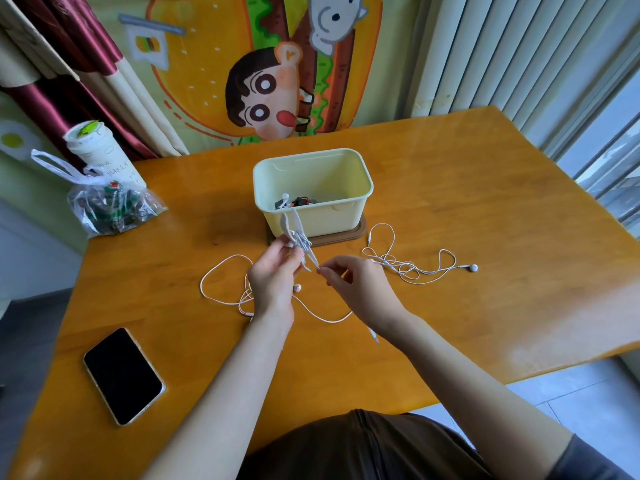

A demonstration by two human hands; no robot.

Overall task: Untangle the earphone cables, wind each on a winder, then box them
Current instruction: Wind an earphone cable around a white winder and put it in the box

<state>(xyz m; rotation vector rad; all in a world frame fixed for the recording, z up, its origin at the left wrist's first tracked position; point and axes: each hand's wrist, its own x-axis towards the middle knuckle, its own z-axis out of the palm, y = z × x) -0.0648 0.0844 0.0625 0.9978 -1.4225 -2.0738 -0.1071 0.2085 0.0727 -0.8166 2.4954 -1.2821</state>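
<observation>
My left hand [273, 271] grips a bundle of white earphone cable [298, 237] held up in front of the pale yellow box [346, 216]. My right hand [353, 278] pinches the lower end of that bundle. One earbud [285, 196] of it hangs over the box's rim. A second white earphone [412, 268] lies loose on the table to the right, its bud [473, 267] at the far end. A third loose cable [221, 265] loops on the table under my hands. Inside the box lie dark and orange items [299, 201].
The box stands on a brown lid [360, 233] on an orange wooden table [485, 220]. A black phone [123, 375] lies near the front left. A clear plastic bag [110, 206] and a white cup [93, 147] sit at the back left corner.
</observation>
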